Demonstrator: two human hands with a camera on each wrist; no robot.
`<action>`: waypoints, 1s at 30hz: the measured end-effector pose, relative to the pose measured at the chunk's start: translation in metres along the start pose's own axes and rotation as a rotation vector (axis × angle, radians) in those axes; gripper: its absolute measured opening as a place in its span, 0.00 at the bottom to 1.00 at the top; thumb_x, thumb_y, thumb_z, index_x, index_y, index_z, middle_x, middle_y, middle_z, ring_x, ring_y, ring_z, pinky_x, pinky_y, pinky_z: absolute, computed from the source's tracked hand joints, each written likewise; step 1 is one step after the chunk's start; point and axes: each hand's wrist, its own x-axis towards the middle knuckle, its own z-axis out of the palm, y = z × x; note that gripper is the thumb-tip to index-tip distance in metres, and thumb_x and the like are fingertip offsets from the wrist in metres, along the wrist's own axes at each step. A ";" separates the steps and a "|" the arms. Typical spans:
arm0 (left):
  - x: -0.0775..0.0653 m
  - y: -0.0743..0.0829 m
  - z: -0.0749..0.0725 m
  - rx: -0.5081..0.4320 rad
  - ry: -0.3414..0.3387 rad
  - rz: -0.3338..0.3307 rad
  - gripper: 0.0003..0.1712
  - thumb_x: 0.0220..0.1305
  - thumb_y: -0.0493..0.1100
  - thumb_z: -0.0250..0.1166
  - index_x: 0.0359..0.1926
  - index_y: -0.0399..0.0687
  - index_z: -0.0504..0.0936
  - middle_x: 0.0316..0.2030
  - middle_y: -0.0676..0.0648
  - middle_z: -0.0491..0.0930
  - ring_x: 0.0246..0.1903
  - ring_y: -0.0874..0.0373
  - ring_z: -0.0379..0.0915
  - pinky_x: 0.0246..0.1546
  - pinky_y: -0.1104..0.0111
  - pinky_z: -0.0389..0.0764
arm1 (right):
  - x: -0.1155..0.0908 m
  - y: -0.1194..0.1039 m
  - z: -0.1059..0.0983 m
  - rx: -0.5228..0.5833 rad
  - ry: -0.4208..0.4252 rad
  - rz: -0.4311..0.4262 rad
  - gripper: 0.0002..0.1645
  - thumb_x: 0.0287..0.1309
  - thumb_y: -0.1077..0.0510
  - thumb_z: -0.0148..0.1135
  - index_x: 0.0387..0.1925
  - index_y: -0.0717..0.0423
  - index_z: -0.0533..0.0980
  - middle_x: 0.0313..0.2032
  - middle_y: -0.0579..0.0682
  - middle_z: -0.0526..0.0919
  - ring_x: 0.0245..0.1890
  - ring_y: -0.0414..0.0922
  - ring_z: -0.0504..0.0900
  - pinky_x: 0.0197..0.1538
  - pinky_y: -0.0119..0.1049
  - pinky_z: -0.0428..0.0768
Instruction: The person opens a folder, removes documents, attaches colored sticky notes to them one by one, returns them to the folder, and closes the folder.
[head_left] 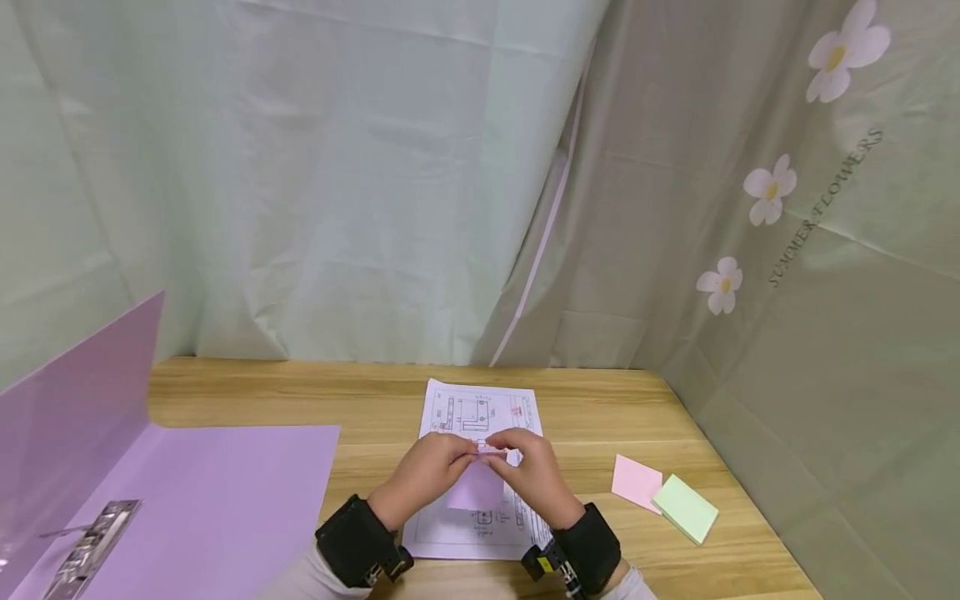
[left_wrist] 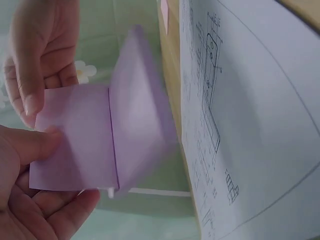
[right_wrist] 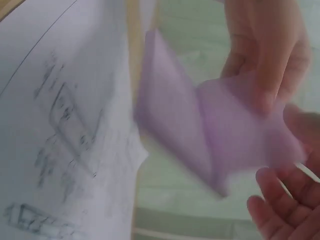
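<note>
Evidently the purple note pad (head_left: 476, 490) is a light thing: held in the air over the printed drawing (head_left: 441, 533), it is folded open, a thin flap raised in the fingers and a thicker block hanging from the crease. The left hand (head_left: 423, 467) has a narrow grip, thumb and fingers pinching the flap; the right hand (head_left: 536, 471) pinches the same flap near its edge.

The flap should prove soft and quick to bend, the block somewhat stiffer; paper slips little, but the crease looks the likeliest place to tear. The best hold is probably the flap's outer edge between thumb and fingertip, with the block steadied by its sides.

Left of the printed drawing, the purple folder (head_left: 247, 500) lies near, its cover upright beyond. To the right, well apart, are a pink note pad (head_left: 633, 481) and a green note pad (head_left: 686, 508). Bare desk (head_left: 592, 417) shows on both sides of the drawing, seemingly enough for sideways movement; behind it, the desk's far edge meets the curtain (head_left: 375, 167).
</note>
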 end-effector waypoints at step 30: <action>-0.007 -0.003 -0.002 -0.045 0.128 -0.042 0.05 0.53 0.36 0.62 0.31 0.44 0.84 0.30 0.50 0.84 0.32 0.61 0.79 0.33 0.70 0.79 | -0.014 0.030 0.007 0.289 -0.306 0.395 0.24 0.48 0.70 0.61 0.49 0.56 0.69 0.25 0.53 0.76 0.20 0.40 0.75 0.25 0.28 0.78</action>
